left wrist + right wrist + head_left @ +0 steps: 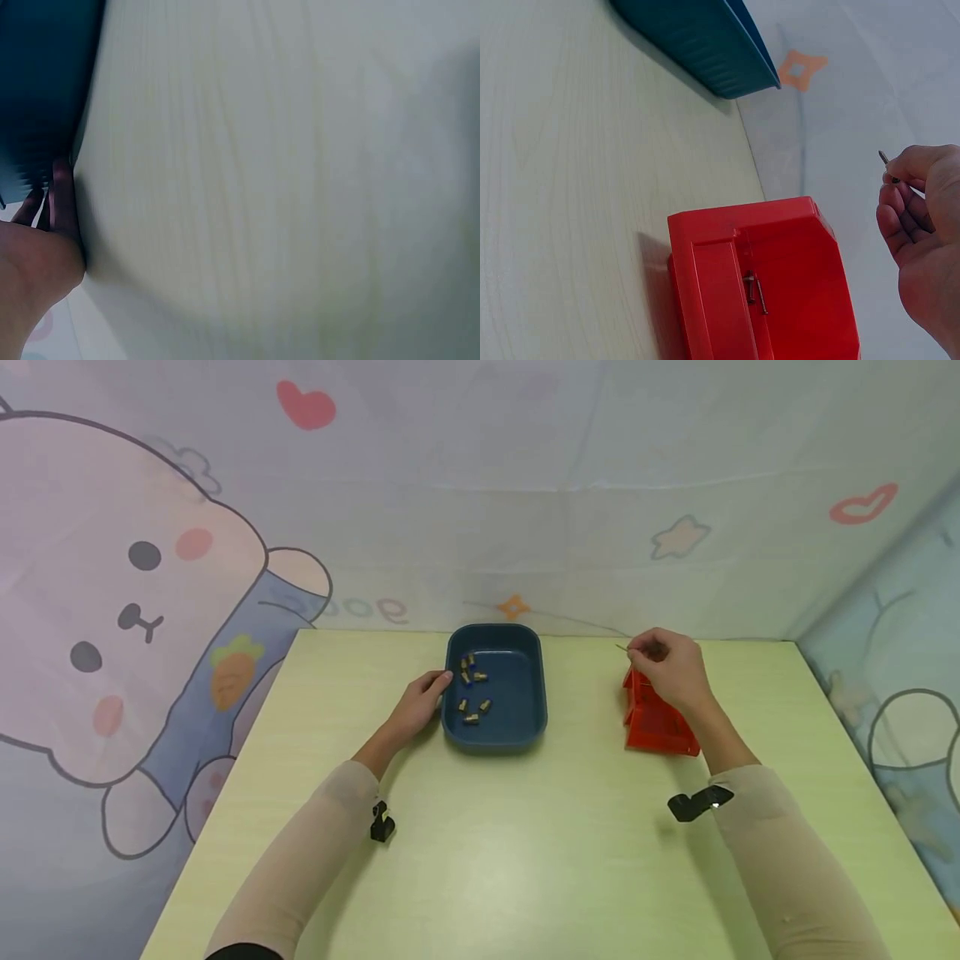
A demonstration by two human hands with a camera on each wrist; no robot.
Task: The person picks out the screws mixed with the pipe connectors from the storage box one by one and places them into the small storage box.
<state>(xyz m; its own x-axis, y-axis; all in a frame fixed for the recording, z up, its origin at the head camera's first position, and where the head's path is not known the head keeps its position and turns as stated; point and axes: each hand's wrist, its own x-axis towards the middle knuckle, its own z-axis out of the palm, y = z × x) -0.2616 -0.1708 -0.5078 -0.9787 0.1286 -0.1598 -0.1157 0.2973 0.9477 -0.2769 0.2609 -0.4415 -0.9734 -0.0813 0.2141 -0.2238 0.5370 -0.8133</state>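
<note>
My left hand [418, 703] holds the left side of a dark blue plastic basin [495, 747], a fingertip at its rim. In the left wrist view, fingers [64, 199] lie against the basin's outer wall [45, 82]; the thumb cannot be made out there. Several small brass fittings [471, 719], some with blue ends, lie in the basin's left part. Raised over a red plastic bin [660, 739], my right hand [670, 668] pinches a small screw [884, 159] between thumb and forefinger, its pointed end sticking out. A few screws [750, 289] lie inside the bin.
Both containers stand toward the back of the pale wooden table [487, 860], the red bin to the right of the basin. Behind them hangs a printed cloth [480, 510], which also covers the sides. Each sleeve has a black wrist mount [699, 803].
</note>
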